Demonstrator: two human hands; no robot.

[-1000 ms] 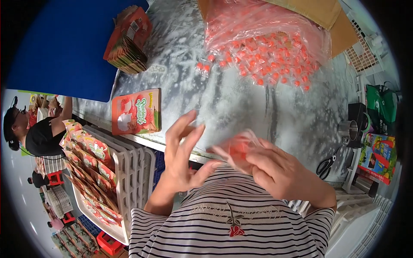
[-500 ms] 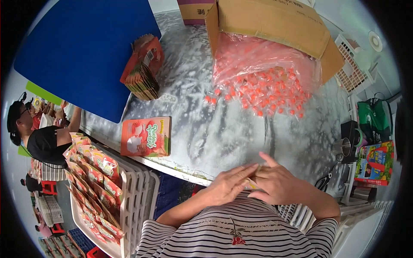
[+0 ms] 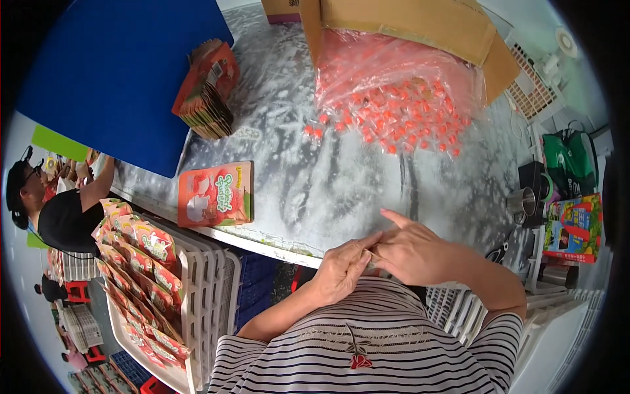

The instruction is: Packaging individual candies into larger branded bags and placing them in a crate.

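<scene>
My two hands meet just over the table's front edge, before my striped shirt. My left hand (image 3: 341,269) is closed, its fingertips pressed against the fingers of my right hand. A small pale bit shows between them, too small to name. One finger of my right hand (image 3: 417,253) sticks out toward the table while the others bend in to my left hand; their tips are partly hidden. Farther off lies a heap of small red, clear-wrapped pieces (image 3: 413,125), spilling from a pink plastic liner bag (image 3: 394,62) in a cardboard box (image 3: 407,23). A red printed pouch (image 3: 215,194) lies flat at left.
A stack of pouches (image 3: 209,92) stands beside a blue panel (image 3: 125,79). At lower left, stacked white trays (image 3: 210,282) carry rows of filled pouches (image 3: 141,276). A co-worker (image 3: 59,207) is beyond. A metal cup (image 3: 520,202) and green bag (image 3: 569,169) are at right.
The view has shifted, so the table and its things sit higher. My hands remain together, and the right hand has turned slightly, its thumb now less visible.
</scene>
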